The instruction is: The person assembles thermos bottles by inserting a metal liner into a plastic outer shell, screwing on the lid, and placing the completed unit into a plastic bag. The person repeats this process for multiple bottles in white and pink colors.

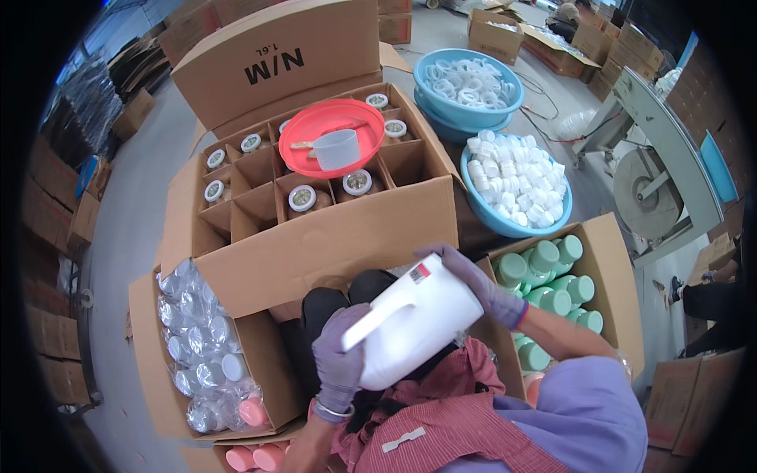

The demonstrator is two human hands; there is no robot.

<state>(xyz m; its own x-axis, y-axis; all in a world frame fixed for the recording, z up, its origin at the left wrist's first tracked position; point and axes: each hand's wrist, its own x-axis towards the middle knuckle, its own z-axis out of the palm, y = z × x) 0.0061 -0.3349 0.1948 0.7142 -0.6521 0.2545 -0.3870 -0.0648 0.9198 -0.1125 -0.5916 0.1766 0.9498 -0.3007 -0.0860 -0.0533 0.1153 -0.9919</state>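
Observation:
Tilted over my lap is a white plastic jug with a long side handle and a small red-and-white sticker. My gloved left hand grips it on the handle side, fingers curled around it. My gloved right hand holds the opposite end, its fingers partly hidden behind the jug. Just ahead stands an open divided carton, with several white-rimmed, clear-topped vessels in its compartments. Across the dividers lies a red round tray, bearing a translucent measuring cup and a brush.
To the right are a blue basin of white caps and stacked blue basins with clear rings on top. A carton of green-lidded bottles sits by my right arm. At left, another carton holds plastic-wrapped lidded items. A grey machine stands far right.

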